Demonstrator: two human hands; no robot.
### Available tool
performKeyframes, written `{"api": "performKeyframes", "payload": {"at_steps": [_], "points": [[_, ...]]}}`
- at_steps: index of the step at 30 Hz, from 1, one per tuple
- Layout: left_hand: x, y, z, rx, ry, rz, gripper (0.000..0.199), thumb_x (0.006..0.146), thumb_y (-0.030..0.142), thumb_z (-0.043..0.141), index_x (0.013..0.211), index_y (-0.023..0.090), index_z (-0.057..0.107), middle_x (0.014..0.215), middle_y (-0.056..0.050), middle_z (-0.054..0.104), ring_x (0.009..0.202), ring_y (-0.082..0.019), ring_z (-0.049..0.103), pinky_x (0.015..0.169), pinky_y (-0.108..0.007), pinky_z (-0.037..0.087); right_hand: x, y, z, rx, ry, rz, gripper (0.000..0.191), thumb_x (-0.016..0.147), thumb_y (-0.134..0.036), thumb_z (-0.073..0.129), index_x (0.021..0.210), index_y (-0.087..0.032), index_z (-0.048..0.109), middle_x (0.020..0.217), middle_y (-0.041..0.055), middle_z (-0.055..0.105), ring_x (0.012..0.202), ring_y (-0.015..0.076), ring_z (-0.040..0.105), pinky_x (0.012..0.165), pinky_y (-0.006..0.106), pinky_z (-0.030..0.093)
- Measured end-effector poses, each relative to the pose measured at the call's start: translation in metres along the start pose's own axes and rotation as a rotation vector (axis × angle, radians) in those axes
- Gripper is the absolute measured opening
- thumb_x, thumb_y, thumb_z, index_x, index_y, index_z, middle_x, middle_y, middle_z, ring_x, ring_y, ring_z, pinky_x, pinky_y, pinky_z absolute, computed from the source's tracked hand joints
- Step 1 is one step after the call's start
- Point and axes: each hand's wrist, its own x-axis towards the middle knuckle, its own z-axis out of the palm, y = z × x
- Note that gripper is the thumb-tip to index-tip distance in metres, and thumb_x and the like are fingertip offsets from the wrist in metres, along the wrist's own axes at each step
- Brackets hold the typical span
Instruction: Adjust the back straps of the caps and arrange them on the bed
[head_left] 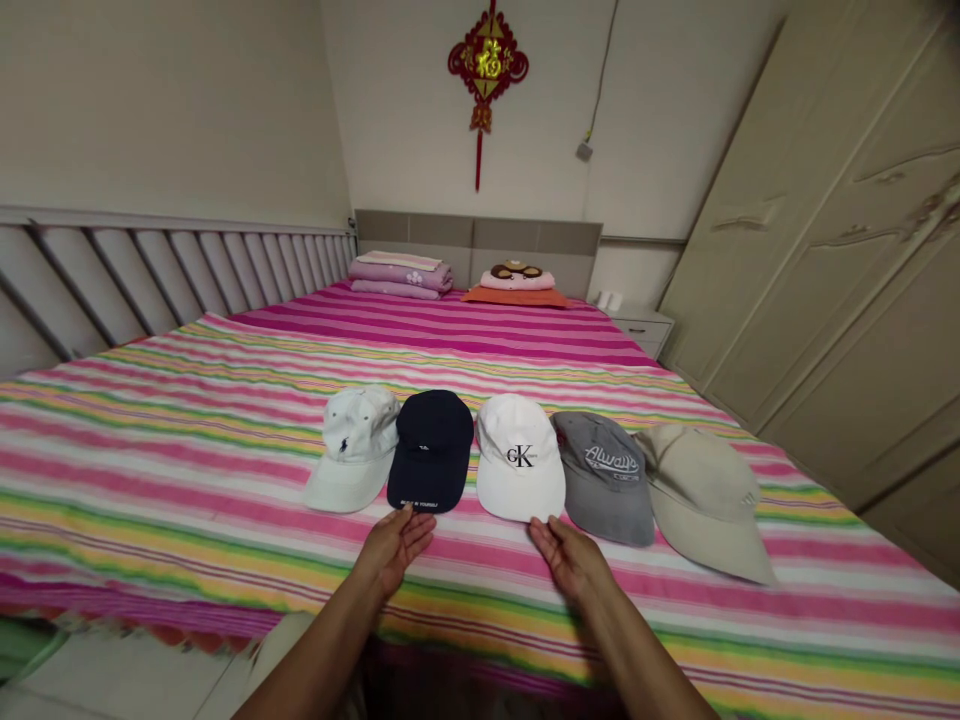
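Left hand [394, 550] and right hand [576, 562], fingers [545, 541] part-open, grip unclear, meet a rounded navy cloth cap [430, 440] and a rounded white cloth cap [516, 425] at six o'clock, seemingly light, soft-crowned, best held by stiffer brims [520, 498].

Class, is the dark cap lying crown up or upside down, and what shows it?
Crown up: the dark cap shows its rounded outer top, and its hollow underside is out of view.

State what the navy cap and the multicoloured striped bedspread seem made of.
The navy, curved-brimmed cap is probably matte cotton: dull surface, soft crown. The multicoloured, striped bedspread looks like matte woven fabric, lying limp without gloss; cotton or synthetic, I cannot tell.
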Motion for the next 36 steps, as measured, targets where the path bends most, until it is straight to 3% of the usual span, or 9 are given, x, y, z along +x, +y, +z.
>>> {"api": "performKeyframes", "payload": {"at_steps": [7,16,29,36], "points": [[-0.001,0.004,0.005,-0.021,0.031,-0.017,0.007,0.078,0.017,0.053,0.076,0.011,0.051,0.071,-0.012,0.064,0.067,-0.019,0.065,0.073,-0.035,0.050,-0.018,0.010,-0.012,-0.079,-0.058,-0.128,0.017,0.066,-0.006,0.063,0.074,-0.014,0.050,0.059,0.0008,0.064,0.058,0.0130,0.064,0.062,0.025,0.056],[0.007,0.002,0.015,-0.106,0.108,0.051,0.010,0.077,0.007,0.051,0.072,0.014,0.047,0.061,-0.003,0.058,0.058,-0.013,0.062,0.076,-0.036,0.050,-0.017,0.026,-0.014,-0.246,-0.090,-0.262,0.024,0.057,-0.016,0.069,0.073,-0.015,0.051,0.052,-0.0044,0.059,0.042,0.0090,0.056,0.040,0.018,0.046],[0.005,-0.004,0.022,-0.104,0.070,0.075,0.017,0.077,0.006,0.052,0.066,0.015,0.042,0.054,-0.002,0.057,0.050,-0.013,0.060,0.061,-0.030,0.052,-0.007,0.038,-0.019,-0.305,-0.099,-0.322,0.028,0.053,-0.032,0.070,0.067,-0.016,0.052,0.048,-0.0041,0.056,0.042,0.0092,0.052,0.040,0.018,0.040],[0.000,-0.007,0.023,-0.083,0.052,0.066,0.019,0.078,0.007,0.051,0.065,0.016,0.041,0.053,-0.001,0.057,0.052,-0.012,0.061,0.066,-0.030,0.052,-0.006,0.039,-0.019,-0.331,-0.090,-0.338,0.026,0.053,-0.031,0.069,0.066,-0.017,0.051,0.047,-0.0045,0.055,0.041,0.0092,0.050,0.040,0.019,0.038]]}}
